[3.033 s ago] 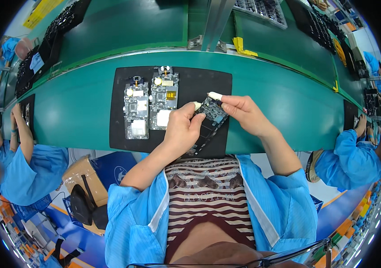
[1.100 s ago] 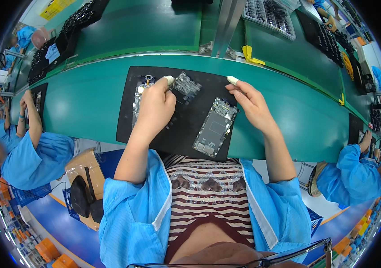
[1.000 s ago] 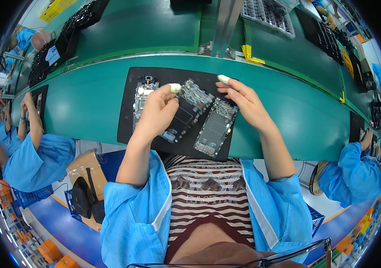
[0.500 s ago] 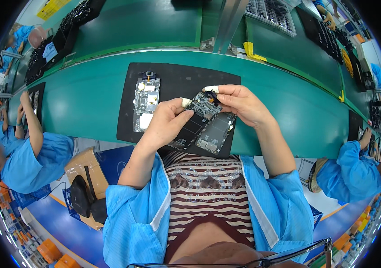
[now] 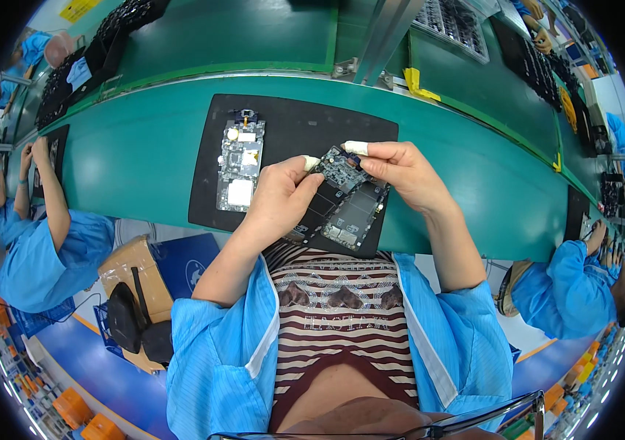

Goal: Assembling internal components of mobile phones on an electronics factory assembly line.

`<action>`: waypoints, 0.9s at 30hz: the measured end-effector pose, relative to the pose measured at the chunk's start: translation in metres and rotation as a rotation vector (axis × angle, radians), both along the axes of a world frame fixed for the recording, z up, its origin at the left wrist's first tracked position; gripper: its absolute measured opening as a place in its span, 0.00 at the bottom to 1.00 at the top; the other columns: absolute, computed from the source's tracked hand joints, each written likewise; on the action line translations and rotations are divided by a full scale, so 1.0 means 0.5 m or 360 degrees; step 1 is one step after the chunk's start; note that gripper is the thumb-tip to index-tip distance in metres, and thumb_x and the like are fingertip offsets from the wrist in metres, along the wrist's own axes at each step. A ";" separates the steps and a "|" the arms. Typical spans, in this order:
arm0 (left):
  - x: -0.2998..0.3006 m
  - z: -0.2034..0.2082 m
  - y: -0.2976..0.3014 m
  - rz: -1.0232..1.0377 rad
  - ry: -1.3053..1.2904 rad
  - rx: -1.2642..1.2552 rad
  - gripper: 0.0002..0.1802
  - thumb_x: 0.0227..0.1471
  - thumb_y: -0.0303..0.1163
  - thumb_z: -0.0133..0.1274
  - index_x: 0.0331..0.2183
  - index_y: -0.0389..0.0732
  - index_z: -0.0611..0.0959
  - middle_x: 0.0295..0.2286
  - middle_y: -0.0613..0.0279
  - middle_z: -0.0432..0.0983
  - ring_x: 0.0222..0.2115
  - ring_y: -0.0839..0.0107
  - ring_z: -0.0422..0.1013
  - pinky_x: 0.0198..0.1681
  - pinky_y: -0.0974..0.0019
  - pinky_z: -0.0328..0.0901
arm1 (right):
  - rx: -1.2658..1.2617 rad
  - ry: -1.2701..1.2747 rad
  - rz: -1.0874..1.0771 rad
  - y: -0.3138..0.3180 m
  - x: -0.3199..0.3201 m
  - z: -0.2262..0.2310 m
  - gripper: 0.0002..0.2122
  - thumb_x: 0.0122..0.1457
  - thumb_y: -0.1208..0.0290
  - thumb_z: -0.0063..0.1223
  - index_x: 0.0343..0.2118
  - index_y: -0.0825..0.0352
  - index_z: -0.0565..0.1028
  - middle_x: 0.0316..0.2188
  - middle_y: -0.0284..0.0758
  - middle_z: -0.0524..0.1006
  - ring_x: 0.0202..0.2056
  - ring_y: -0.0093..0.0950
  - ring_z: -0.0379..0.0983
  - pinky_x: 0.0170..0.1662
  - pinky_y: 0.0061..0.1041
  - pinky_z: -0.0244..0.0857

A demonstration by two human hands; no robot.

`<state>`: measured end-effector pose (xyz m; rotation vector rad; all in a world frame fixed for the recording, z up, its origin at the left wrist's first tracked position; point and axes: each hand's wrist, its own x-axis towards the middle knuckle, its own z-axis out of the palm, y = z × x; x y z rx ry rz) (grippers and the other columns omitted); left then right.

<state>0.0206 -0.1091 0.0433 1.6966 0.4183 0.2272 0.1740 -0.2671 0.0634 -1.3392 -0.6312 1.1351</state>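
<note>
Above a black mat (image 5: 290, 121), I hold a dark circuit board (image 5: 339, 173) tilted between both hands. My left hand (image 5: 280, 198) is closed on its left edge, thumb and a white-covered fingertip pinching it. With fingertips pressed together, my right hand (image 5: 405, 170) grips the small dark module at the board's upper right corner; a white cover is on one finger. Partly beneath the held board, a second board (image 5: 356, 216) lies on the mat's near right part. Towards the mat's left side rests another circuit board (image 5: 240, 165), with silver shields and a small dark module at its top.
The green workbench (image 5: 129, 169) runs across, with a metal post (image 5: 385, 40) and yellow tape (image 5: 420, 84) behind the mat. A clear tray of parts (image 5: 450, 26) stands at the back right. Co-workers in blue sit left (image 5: 48, 257) and right (image 5: 565, 286). A cardboard piece (image 5: 133, 271) is at lower left.
My right fingers have closed in on the module at the board's corner, the index finger now straighter over it. The board stays in both hands. The whole view has shifted slightly.
</note>
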 end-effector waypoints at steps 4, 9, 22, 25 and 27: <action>-0.002 -0.002 0.004 -0.0099 0.0188 0.0166 0.05 0.54 0.22 0.48 0.33 0.31 0.77 0.21 0.70 0.74 0.22 0.89 0.62 0.21 0.79 0.56 | 0.0050 0.0053 -0.0050 0.003 -0.007 -0.001 0.15 0.59 0.76 0.47 0.49 0.73 0.71 0.39 0.33 0.77 0.39 0.17 0.71 0.44 0.17 0.66; 0.003 -0.009 -0.016 0.0032 0.0012 0.0078 0.05 0.52 0.24 0.49 0.28 0.30 0.75 0.17 0.61 0.71 0.18 0.84 0.61 0.19 0.73 0.56 | 0.0091 0.0112 -0.0097 0.004 -0.013 -0.010 0.16 0.59 0.74 0.49 0.50 0.72 0.70 0.40 0.34 0.76 0.39 0.18 0.71 0.44 0.18 0.66; 0.006 0.008 -0.030 0.0148 -0.0009 0.0333 0.05 0.45 0.22 0.52 0.23 0.30 0.74 0.13 0.49 0.68 0.12 0.66 0.66 0.18 0.64 0.57 | -0.0061 -0.0936 0.0206 -0.005 -0.012 0.007 0.08 0.60 0.76 0.45 0.37 0.73 0.73 0.27 0.36 0.73 0.29 0.20 0.67 0.33 0.21 0.63; 0.001 -0.010 -0.026 0.0100 0.0050 0.0324 0.04 0.45 0.21 0.52 0.23 0.30 0.74 0.14 0.48 0.68 0.12 0.65 0.65 0.18 0.64 0.57 | -0.0023 -0.0969 0.0297 -0.007 -0.010 0.009 0.07 0.59 0.76 0.45 0.36 0.72 0.72 0.24 0.40 0.71 0.26 0.27 0.67 0.31 0.26 0.62; 0.002 -0.034 -0.021 0.0103 0.0004 0.0276 0.04 0.45 0.21 0.52 0.23 0.30 0.74 0.14 0.49 0.68 0.13 0.66 0.65 0.18 0.64 0.57 | -0.0039 -0.0951 0.0348 -0.005 -0.010 0.009 0.07 0.58 0.76 0.45 0.38 0.71 0.72 0.25 0.42 0.72 0.26 0.31 0.68 0.32 0.29 0.62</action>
